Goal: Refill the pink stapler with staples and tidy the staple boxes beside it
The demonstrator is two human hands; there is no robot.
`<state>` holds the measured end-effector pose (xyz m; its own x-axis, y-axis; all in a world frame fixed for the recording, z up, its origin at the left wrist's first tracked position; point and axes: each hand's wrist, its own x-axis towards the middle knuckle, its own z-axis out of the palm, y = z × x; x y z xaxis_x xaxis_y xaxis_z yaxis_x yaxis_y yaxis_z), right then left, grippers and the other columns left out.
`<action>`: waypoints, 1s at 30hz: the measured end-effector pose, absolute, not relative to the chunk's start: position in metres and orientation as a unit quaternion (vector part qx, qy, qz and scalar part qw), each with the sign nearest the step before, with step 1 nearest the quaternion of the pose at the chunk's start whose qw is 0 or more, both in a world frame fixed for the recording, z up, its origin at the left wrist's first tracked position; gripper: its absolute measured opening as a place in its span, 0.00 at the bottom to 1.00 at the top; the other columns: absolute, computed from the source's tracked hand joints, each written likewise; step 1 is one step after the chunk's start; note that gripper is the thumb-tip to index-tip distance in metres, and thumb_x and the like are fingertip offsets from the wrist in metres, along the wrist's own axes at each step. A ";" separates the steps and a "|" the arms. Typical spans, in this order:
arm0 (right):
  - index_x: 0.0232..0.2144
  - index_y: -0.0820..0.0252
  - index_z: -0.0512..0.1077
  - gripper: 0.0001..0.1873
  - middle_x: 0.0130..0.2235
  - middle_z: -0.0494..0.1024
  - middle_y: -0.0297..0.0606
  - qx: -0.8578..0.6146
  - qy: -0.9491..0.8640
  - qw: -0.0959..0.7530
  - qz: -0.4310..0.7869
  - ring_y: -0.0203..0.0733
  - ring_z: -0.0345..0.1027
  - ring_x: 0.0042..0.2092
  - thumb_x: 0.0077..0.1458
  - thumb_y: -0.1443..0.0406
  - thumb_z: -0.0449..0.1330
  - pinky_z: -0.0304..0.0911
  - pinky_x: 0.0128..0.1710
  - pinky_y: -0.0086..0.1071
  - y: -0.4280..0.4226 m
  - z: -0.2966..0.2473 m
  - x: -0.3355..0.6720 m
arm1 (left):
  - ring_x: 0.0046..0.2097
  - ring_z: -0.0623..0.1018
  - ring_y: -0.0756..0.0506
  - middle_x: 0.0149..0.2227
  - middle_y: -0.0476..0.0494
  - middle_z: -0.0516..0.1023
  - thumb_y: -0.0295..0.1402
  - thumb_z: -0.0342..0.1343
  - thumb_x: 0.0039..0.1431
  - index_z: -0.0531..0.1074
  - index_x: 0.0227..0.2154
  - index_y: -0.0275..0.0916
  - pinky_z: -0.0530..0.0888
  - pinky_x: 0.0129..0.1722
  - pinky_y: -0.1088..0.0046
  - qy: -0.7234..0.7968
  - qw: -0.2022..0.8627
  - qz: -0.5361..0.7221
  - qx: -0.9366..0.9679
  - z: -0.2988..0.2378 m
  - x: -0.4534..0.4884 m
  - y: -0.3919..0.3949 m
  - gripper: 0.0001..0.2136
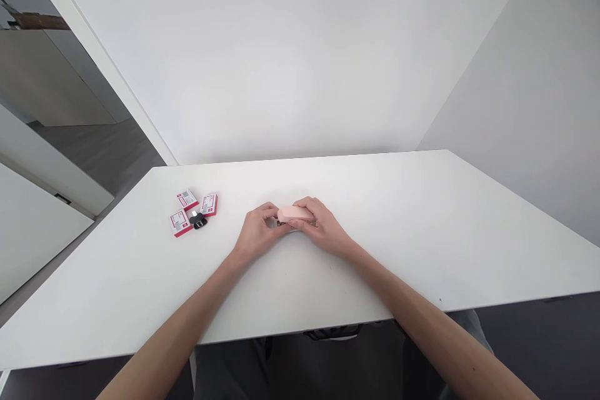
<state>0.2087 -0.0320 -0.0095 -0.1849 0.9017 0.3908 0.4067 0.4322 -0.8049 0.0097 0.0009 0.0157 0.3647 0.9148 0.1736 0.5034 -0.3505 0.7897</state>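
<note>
A pale pink stapler (296,213) is between my hands over the middle of the white table (375,200). My right hand (321,225) is closed around its right part, with the thumb on the near side and the fingers over the far side. At its left end, the thumb and fingers of my left hand (260,229) pinch in close. Something small and dark shows beneath that end, too small to make out. My fingers partly hide the stapler's underside.
Left of my hands lie three small red-and-white boxes (209,204), grouped around a black staple remover (197,219). A white wall (300,62) rises behind the table's far edge. Off to the left, an opening shows a grey floor (103,144).
</note>
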 end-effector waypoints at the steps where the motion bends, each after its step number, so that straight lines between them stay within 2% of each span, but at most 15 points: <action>1: 0.46 0.50 0.71 0.09 0.46 0.78 0.38 -0.453 -0.715 0.451 0.284 0.48 0.68 0.48 0.68 0.55 0.59 0.66 0.51 0.44 -0.032 -0.010 0.209 | 0.33 0.73 0.46 0.35 0.47 0.77 0.52 0.67 0.54 0.81 0.28 0.43 0.68 0.32 0.68 0.470 0.321 0.317 0.759 0.014 0.010 0.001 0.16; 4: 0.47 0.50 0.71 0.11 0.49 0.77 0.38 -0.446 -0.696 0.463 0.320 0.48 0.68 0.51 0.68 0.54 0.58 0.67 0.50 0.43 -0.033 -0.009 0.209 | 0.31 0.71 0.47 0.33 0.48 0.75 0.52 0.67 0.55 0.82 0.30 0.44 0.66 0.30 0.69 0.472 0.318 0.314 0.760 0.009 0.011 0.001 0.16; 8: 0.49 0.50 0.71 0.13 0.51 0.75 0.38 -0.435 -0.659 0.481 0.380 0.48 0.69 0.52 0.68 0.52 0.58 0.67 0.50 0.41 -0.036 -0.004 0.207 | 0.34 0.73 0.46 0.36 0.47 0.78 0.53 0.67 0.54 0.84 0.31 0.46 0.68 0.32 0.69 0.470 0.325 0.318 0.757 0.007 0.013 -0.001 0.16; 13: 0.51 0.48 0.68 0.16 0.50 0.74 0.37 -0.384 -0.612 0.505 0.473 0.45 0.70 0.51 0.69 0.49 0.58 0.68 0.50 0.39 -0.036 -0.003 0.205 | 0.38 0.77 0.45 0.41 0.46 0.79 0.51 0.70 0.52 0.82 0.31 0.45 0.72 0.37 0.68 0.459 0.357 0.337 0.740 0.007 0.014 -0.002 0.15; 19: 0.55 0.46 0.68 0.19 0.55 0.73 0.36 -0.333 -0.560 0.516 0.556 0.40 0.72 0.47 0.68 0.48 0.59 0.67 0.51 0.38 -0.033 -0.003 0.209 | 0.33 0.75 0.47 0.41 0.46 0.80 0.47 0.70 0.53 0.81 0.32 0.44 0.70 0.34 0.68 0.457 0.370 0.334 0.736 0.007 0.014 0.000 0.13; 25: 0.49 0.49 0.76 0.20 0.47 0.74 0.36 -0.333 -0.528 0.520 0.583 0.42 0.69 0.46 0.62 0.47 0.65 0.66 0.49 0.37 -0.030 -0.003 0.213 | 0.34 0.75 0.47 0.40 0.46 0.81 0.45 0.69 0.55 0.84 0.33 0.46 0.71 0.36 0.67 0.450 0.358 0.327 0.750 0.008 0.014 -0.002 0.10; 30: 0.46 0.49 0.77 0.17 0.43 0.71 0.36 -0.296 -0.500 0.544 0.605 0.42 0.65 0.42 0.60 0.48 0.68 0.65 0.45 0.37 -0.028 -0.003 0.214 | 0.34 0.76 0.46 0.39 0.47 0.82 0.45 0.69 0.55 0.85 0.36 0.47 0.72 0.35 0.67 0.449 0.346 0.336 0.752 0.007 0.014 -0.004 0.10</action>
<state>0.2143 -0.0281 -0.0032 -0.2326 0.9547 0.1855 -0.3619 0.0921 -0.9277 0.0144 -0.0040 0.0073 0.3719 0.9078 0.1940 0.4427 -0.3572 0.8225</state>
